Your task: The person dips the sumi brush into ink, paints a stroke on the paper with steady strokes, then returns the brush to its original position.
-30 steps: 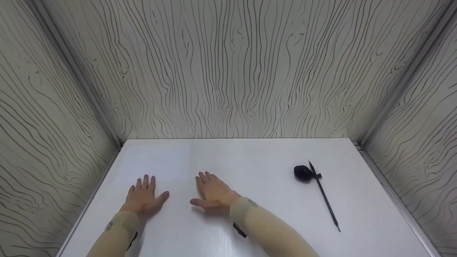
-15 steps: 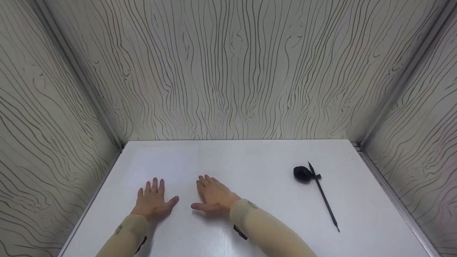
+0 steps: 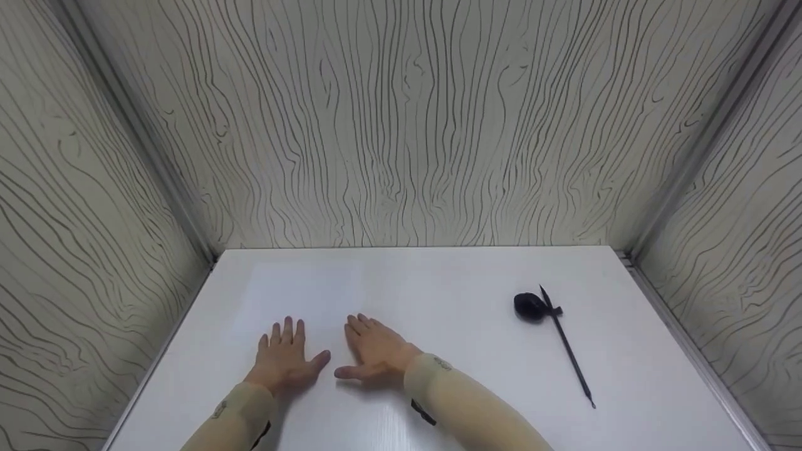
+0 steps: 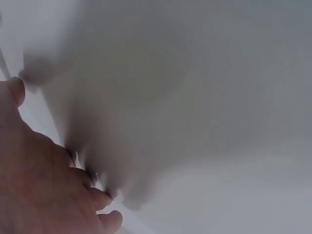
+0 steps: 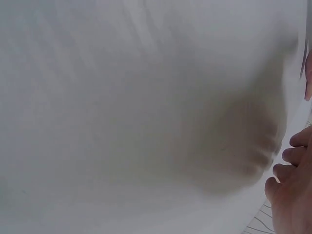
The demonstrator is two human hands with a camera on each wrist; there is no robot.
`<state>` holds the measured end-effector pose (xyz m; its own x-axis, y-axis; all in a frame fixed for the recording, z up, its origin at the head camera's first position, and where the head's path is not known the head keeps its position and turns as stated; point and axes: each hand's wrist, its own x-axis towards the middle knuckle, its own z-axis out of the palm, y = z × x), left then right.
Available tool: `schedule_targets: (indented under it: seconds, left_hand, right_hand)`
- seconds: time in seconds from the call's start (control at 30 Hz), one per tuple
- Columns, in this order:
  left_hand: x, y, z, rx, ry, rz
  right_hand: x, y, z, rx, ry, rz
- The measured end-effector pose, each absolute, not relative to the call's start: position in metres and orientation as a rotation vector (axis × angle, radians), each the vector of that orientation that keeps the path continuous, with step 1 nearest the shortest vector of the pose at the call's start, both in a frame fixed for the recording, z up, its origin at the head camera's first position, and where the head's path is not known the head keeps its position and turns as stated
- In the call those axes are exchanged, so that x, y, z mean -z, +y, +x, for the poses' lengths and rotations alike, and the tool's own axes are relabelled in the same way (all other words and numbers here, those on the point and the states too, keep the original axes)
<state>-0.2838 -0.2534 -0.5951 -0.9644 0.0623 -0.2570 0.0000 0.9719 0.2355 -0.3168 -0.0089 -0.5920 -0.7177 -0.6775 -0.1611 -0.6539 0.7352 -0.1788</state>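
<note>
A faint bluish-white sheet, like paper (image 3: pixel 307 288), lies on the white table (image 3: pixel 463 376), left of the middle. My left hand (image 3: pixel 282 362) rests palm down over its near part, fingers spread and straight, thumb out to the right. Beside it, my right hand (image 3: pixel 374 347) is flat too, fingertips right by the sheet's right edge and thumb pointing at the left thumb. Neither hand grips anything. The left wrist view has the left hand (image 4: pixel 44 180) low over the white surface; at the right wrist view's edge the right hand's fingers (image 5: pixel 295 156) show against it.
To the right, a slim dark brush (image 3: pixel 569 351) with a pointed far tip and a small loop at its near end lies slantwise. A rounded black lump (image 3: pixel 529 307) sits at its left, near the tip. Wood-patterned panels (image 3: pixel 401 125) wall three sides.
My left hand has slid to the right, closer to the right hand, and the sheet has shifted right along with it. The right hand has stayed nearly in place.
</note>
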Motion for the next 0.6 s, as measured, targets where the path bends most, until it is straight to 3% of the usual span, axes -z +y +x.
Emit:
schedule_targets:
  seconds: [0.6]
  left_hand:
    - [0.604,-0.215,-0.277,-0.501,2.901,0.053]
  right_hand:
    - [0.598,-0.005,-0.32,0.062,2.738,-1.089]
